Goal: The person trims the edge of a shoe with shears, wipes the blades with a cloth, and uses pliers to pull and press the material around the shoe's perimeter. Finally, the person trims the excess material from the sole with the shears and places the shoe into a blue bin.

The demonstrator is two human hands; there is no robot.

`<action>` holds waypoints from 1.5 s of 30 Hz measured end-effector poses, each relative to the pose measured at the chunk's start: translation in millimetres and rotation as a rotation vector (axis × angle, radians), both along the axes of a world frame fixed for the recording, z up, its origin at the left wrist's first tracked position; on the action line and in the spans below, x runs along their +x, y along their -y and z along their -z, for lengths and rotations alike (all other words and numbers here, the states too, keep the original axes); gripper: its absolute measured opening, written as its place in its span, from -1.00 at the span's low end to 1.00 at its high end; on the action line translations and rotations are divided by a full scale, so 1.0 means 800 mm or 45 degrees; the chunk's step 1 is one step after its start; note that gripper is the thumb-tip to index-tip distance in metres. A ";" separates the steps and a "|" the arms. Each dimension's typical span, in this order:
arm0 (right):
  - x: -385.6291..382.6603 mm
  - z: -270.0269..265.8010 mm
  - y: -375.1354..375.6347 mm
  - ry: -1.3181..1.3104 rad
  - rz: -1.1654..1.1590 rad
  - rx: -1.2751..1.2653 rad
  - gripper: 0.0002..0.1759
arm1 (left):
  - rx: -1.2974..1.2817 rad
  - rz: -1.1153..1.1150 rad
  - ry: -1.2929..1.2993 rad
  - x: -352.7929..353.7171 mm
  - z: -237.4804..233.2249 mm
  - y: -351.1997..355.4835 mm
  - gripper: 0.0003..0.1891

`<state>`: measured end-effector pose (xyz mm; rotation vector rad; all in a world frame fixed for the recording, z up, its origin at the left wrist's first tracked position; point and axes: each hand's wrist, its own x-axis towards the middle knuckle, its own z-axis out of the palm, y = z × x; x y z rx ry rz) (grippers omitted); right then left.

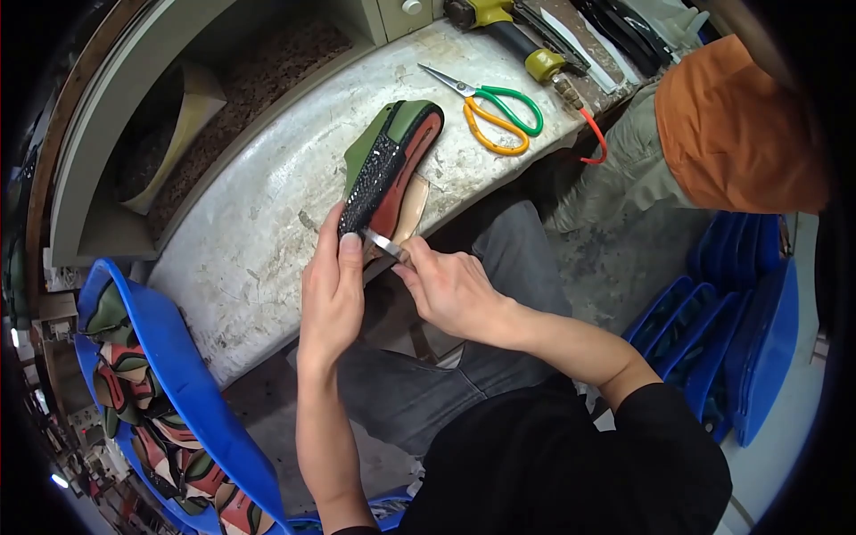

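Observation:
A green, red and speckled black shoe upper (375, 172) lies on its side on the worn white bench. My left hand (332, 290) grips its near end, the thumb pressed near the black edge. My right hand (450, 285) is closed around a narrow metal blade (385, 244), whose handle is hidden in the fingers. The blade's tip meets the upper beside my left thumb. A beige lining piece (413, 207) shows along the upper's right side. Beyond it lie open scissors (489, 105) with one green and one orange handle.
A blue bin (178, 357) of shoe uppers stands at left. A yellow-and-black air tool (522, 49) with a red hose lies at the bench's far end. Someone in orange (736, 125) is close at right, above stacked blue bins (758, 348).

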<state>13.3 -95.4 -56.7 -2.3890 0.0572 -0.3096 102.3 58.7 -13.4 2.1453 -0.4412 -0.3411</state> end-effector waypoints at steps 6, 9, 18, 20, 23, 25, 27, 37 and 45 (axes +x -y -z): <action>-0.028 -0.053 0.026 -0.716 -0.029 0.904 -0.73 | 0.012 -0.040 0.120 -0.002 -0.001 0.010 -0.53; -0.057 -0.072 0.042 -0.450 -0.099 0.793 -0.67 | 0.030 -0.058 0.117 -0.003 -0.001 0.009 -0.51; 0.024 0.002 0.003 0.518 -0.241 0.308 -0.50 | -0.347 0.025 0.325 -0.001 0.042 -0.018 -0.52; 0.030 0.013 0.003 0.424 -0.195 0.062 -0.49 | -0.364 0.018 0.312 -0.004 0.042 -0.018 -0.52; 0.024 0.031 0.009 0.773 -0.302 0.064 -0.52 | -0.360 0.001 0.240 0.004 0.036 -0.021 -0.52; 0.021 0.040 0.007 0.874 -0.336 0.077 -0.53 | -0.353 -0.008 0.200 0.001 0.041 -0.025 -0.52; 0.022 0.037 0.002 0.730 -0.278 0.056 -0.56 | -0.360 0.016 0.237 -0.004 0.045 -0.025 -0.52; 0.049 0.044 -0.002 0.431 -0.178 -0.030 -0.58 | -0.425 -0.030 0.170 0.004 0.032 -0.022 -0.52; 0.036 0.034 -0.001 0.726 -0.129 0.275 -0.60 | -0.348 -0.059 0.300 -0.004 0.047 -0.016 -0.51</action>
